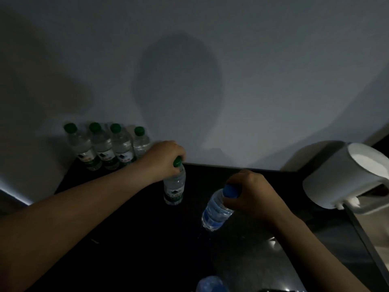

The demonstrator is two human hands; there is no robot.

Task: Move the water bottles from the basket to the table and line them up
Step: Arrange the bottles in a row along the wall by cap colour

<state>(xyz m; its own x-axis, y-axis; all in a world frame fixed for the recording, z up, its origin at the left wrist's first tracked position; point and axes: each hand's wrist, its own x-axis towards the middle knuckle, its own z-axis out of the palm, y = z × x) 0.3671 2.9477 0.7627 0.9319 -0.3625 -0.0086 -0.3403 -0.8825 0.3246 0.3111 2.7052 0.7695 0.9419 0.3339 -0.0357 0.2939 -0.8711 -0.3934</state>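
**Two bottles in hand, the row waiting at the far left**

At the far left, four clear plastic bottles with green caps (105, 148) stand upright in a row against the wall. Just right of them, your left hand (166, 157) has its fingers curled over the cap of a fifth clear green-capped bottle (174, 188). It is upright over the black table (151, 239); I cannot tell whether its base is down. The free place lies far and left of this bottle, just beside the last one in the row. Your left hand is the nearer one and the bottle's long axis is already vertical, so a short move should seat it. Further right and nearer, your right hand (252, 192) grips the blue cap of a clear blue-labelled bottle (216, 209). This one is tilted, with its base swung near and left, and needs righting before it joins. A white cylindrical object (341, 175) sits at the right edge. The basket is out of view.
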